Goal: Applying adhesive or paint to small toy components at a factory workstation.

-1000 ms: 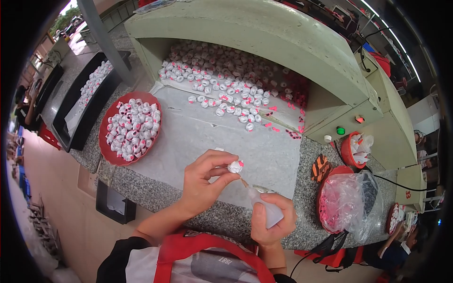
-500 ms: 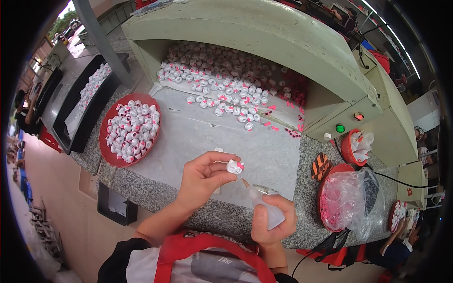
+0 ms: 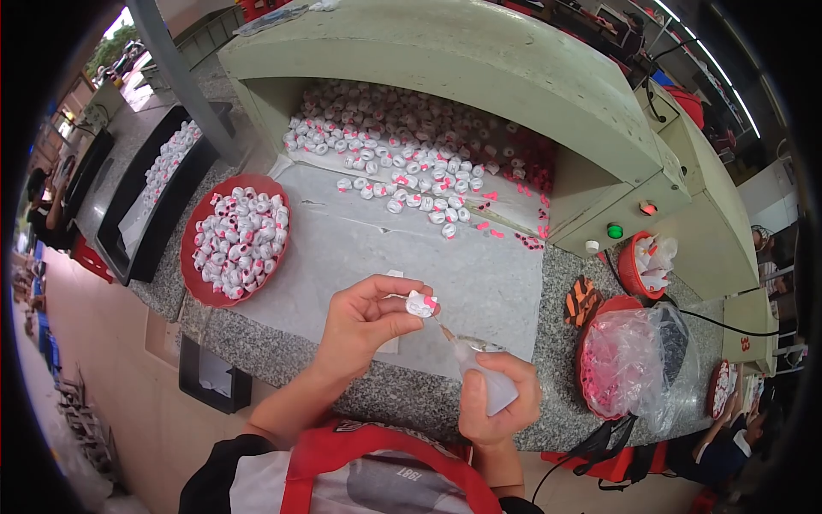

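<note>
My left hand pinches a small white figurine head with a pink bow-like patch on its right side. In my right hand is a squeeze bottle, pale and translucent, with a thin needle tip. The tip points up and left, close beside the head; whether it touches cannot be made out. Beyond my hands, many similar white heads with pink parts lie on the papered bench and into the hooded machine. Small loose pink pieces are scattered to their right.
A red bowl full of heads stands at left, beside a long black tray. The pale green machine arches over the far bench. At right are a red bucket, an orange-black striped piece and a plastic-bagged bowl. Other people sit further off.
The white head has moved slightly left in my left fingers and turned, so more of its pink patch shows. My right hand with the bottle has barely shifted.
</note>
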Available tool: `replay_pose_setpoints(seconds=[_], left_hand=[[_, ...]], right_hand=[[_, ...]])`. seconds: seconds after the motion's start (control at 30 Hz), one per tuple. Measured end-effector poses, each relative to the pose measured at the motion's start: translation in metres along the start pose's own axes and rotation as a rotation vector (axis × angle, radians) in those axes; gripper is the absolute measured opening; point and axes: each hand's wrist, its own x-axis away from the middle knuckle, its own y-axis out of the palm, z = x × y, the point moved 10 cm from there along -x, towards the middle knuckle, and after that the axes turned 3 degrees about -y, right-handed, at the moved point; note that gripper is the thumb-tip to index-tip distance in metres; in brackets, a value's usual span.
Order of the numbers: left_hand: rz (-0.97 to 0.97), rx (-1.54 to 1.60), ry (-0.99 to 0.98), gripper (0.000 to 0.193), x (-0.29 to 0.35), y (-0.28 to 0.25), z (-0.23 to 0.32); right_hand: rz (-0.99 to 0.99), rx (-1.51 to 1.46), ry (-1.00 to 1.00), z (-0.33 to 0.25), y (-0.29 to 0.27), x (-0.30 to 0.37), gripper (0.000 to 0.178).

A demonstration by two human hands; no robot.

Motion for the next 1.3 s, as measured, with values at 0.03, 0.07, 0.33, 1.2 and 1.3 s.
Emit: replay_pose_setpoints(seconds=[0.03,0.07,0.33,1.2,1.3], left_hand=[[0.001,-0.004,-0.001,0.032,-0.001,0.0,-0.001],[-0.001,-0.004,-0.001,0.032,-0.003,0.001,-0.001],[0.051,-0.043,0.042,0.03,-0.012,-0.017,0.011],[-0.087,0.023,0.022,0.035,0.0,-0.016,-0.017],[-0.072,0.064,0.016,0.035,0.002,-0.022,-0.018]], right_hand=[[-0.022,0.015,-0.001,0.0,0.001,-0.001,0.022],[-0.044,0.03,-0.002,0.001,0.002,-0.002,0.021],[0.053,-0.194,0.356,0.044,0.019,-0.006,0.019],[-0.63,0.691,0.543,0.221,0.072,-0.007,0.059],[-0.575,0.659,0.505,0.207,0.071,-0.02,0.058]])
